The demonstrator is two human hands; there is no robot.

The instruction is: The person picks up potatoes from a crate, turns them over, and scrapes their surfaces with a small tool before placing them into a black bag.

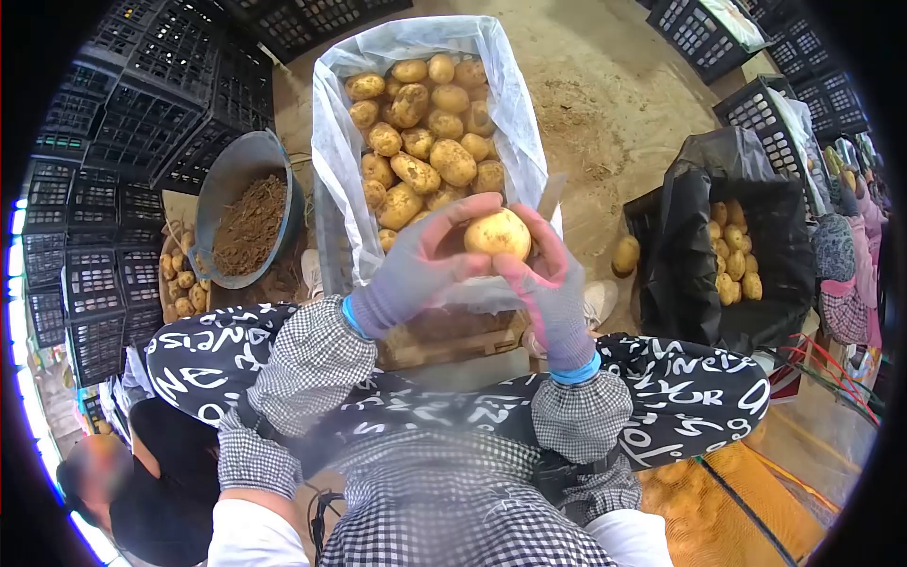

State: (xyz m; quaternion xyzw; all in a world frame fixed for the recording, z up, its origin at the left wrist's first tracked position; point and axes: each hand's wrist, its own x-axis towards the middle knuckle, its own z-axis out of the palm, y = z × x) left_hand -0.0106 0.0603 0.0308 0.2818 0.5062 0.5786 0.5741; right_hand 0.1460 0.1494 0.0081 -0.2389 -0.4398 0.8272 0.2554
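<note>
A pale yellow potato point(498, 234) is held between both hands above the near end of a crate. My left hand point(416, 269), in a grey and pink glove, grips its left side with thumb and fingers. From the right, my right hand point(553, 283) closes on the same potato, its gloved fingers at the top and side. Behind them stands the crate, lined with a white sheet point(333, 142) and filled with many soil-marked potatoes point(416, 173).
A blue-grey tub point(293, 203) of soil stands left, with potatoes point(179, 283) beside it. At right are a black-lined crate point(765, 203) of potatoes and one loose potato point(625, 253) on the floor. Black crates point(156, 85) are stacked left; another person point(161, 472) is at lower left.
</note>
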